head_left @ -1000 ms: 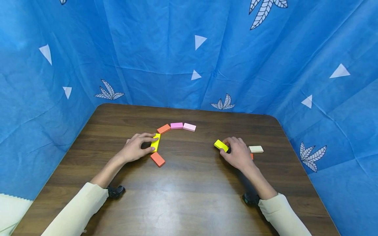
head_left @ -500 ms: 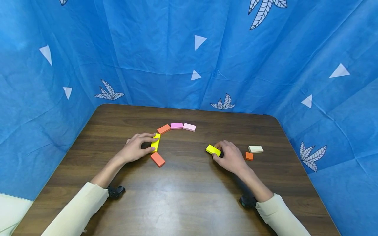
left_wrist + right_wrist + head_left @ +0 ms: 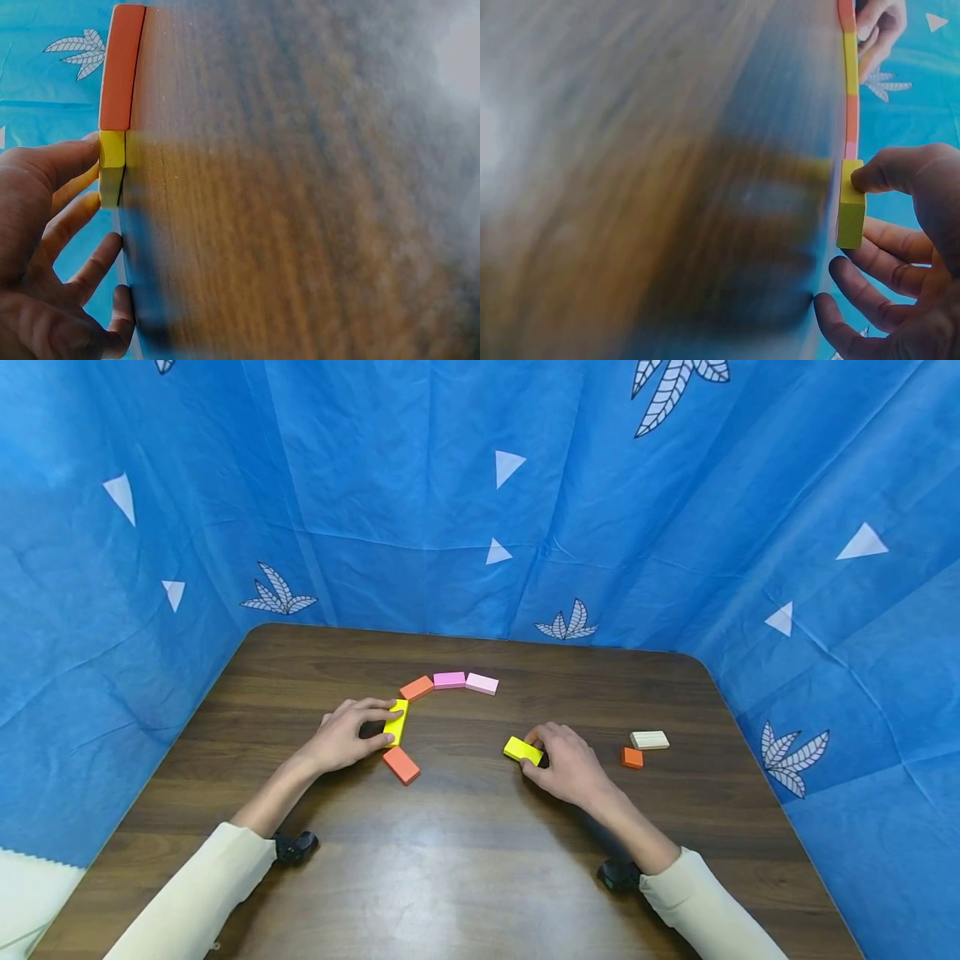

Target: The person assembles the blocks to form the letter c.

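Observation:
On the left of the table, my left hand [image 3: 347, 737] pinches a yellow block [image 3: 397, 723] lying flat, its thumb and a finger at opposite ends. A coral block [image 3: 402, 766] touches that block's near end; an orange block [image 3: 417, 688] adjoins its far end. From there a pink block [image 3: 449, 680] and a pale pink block [image 3: 482, 683] continue the curved row. Right of centre, my right hand [image 3: 567, 766] grips a second yellow block [image 3: 521, 748] between thumb and fingers. The right wrist view shows this block [image 3: 852, 202] close to the tabletop; contact cannot be told.
A cream block [image 3: 649, 740] and a small orange block [image 3: 632, 757] lie on the right side of the brown wooden table [image 3: 450, 860]. A blue patterned curtain [image 3: 420, 527] hangs along the table's back and sides.
My right hand has moved left and slightly nearer with its yellow block, uncovering the small orange block behind it. My left hand and the curved row have stayed put.

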A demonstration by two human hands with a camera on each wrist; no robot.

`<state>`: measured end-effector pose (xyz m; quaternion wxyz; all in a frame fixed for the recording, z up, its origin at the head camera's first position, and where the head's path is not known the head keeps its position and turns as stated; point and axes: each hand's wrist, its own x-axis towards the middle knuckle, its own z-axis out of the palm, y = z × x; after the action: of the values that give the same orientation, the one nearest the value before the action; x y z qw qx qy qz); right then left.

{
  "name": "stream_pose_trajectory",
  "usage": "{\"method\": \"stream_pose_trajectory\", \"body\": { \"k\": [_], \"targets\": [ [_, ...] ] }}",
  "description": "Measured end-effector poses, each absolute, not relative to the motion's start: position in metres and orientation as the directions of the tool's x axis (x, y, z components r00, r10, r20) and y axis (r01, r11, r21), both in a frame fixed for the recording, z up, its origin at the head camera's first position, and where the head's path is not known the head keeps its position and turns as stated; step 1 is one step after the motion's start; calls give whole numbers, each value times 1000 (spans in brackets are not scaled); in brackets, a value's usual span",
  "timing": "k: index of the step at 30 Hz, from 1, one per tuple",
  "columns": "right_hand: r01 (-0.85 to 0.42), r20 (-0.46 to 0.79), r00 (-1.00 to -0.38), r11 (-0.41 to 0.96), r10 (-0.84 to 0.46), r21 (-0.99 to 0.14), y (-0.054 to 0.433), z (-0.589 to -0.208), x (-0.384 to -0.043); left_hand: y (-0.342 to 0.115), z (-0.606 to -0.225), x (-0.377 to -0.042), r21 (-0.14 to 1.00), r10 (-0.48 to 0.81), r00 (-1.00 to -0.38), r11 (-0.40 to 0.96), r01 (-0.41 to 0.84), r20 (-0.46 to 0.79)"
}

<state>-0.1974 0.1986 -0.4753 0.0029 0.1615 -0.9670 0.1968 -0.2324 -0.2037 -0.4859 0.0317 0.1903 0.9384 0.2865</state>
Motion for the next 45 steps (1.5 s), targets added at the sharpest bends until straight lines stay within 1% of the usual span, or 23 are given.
{"method": "stream_pose_trajectory", "body": {
  "k": [5,11,22,28,35,45],
  "targets": [
    [-343,59,-935,853,-349,-394,190,-473,-197,-204,-486,-232,547,375,-926,765,339,49],
    [-369,42,-923,848,-383,-381,179,-472,-194,-204,-488,-233,552,381,-923,759,346,56],
    [-416,55,-899,810,-434,-413,164,-471,-188,-204,-489,-233,563,377,-925,754,339,51],
    [-424,41,-893,809,-448,-406,155,-471,-185,-204,-488,-232,559,378,-924,756,341,52],
    [-428,17,-885,796,-466,-428,145,-471,-183,-204,-487,-232,560,379,-924,754,343,56],
    [-505,39,-846,775,-533,-380,130,-473,-177,-204,-485,-231,560,374,-926,758,334,48]
  ]
}}
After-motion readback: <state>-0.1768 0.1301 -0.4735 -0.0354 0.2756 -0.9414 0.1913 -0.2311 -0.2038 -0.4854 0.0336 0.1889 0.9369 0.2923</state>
